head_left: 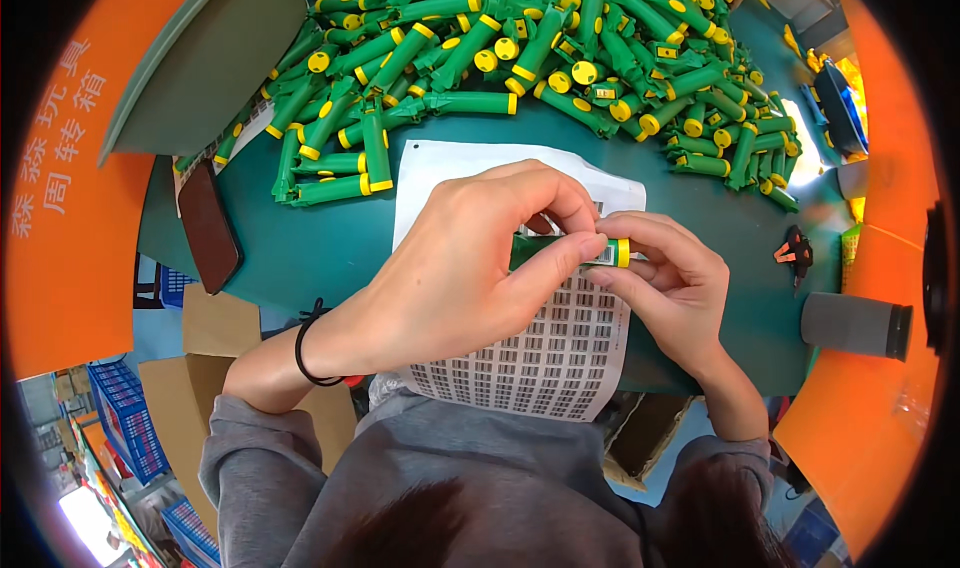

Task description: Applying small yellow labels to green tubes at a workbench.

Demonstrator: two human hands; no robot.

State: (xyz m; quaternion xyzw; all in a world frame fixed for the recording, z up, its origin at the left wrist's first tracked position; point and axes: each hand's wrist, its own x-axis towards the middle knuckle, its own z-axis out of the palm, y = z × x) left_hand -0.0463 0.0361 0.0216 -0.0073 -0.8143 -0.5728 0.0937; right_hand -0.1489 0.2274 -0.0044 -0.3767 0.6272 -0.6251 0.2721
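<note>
At the far left an orange crate wall (70, 258) borders the green worktop (330, 248), and a dark phone (209, 226) lies near that edge. Behind it, a big heap of green toy tubes with yellow rings (520, 58) spreads across the back of the worktop. Nearer the person, a white sheet of small labels (540, 358) lies on the worktop and hangs over its front edge. Above the sheet, the left hand (470, 268), with a black band on its wrist, is closed around one green tube (575, 251), thumb and fingers pressing on its top. The right hand (670, 278) pinches the tube's yellow-ringed end, fingertips on a small label there, touching the left fingers. Further right lies a small black and orange tool (795, 253), and a grey cylinder (855, 325) rests by the right edge.
</note>
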